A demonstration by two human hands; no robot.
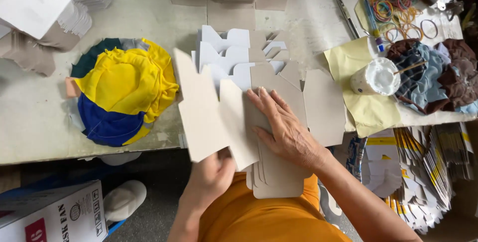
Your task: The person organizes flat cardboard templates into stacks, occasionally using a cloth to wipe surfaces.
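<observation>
- My left hand (211, 172), nearest my body, has its grip pinched on the lower edge of a die-cut cardboard blank (206, 115), lifting it off the surface (35, 122).
- My right hand (284, 130) lies flat, fingers spread, pressing the fanned stack of blanks (279, 172) so it stays put.
- Farther off: a yellow-and-blue cloth bundle (122, 90), a white glue pot (374, 76), coloured rubber bands (398, 3).

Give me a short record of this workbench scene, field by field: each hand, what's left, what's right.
left hand: left hand holds a grey card cutout by its lower edge
right hand: right hand flat on a fanned stack of cutouts
left of work: yellow and blue cloth
right of work: white pot with a stick, rubber bands
surface: pale worktable
</observation>
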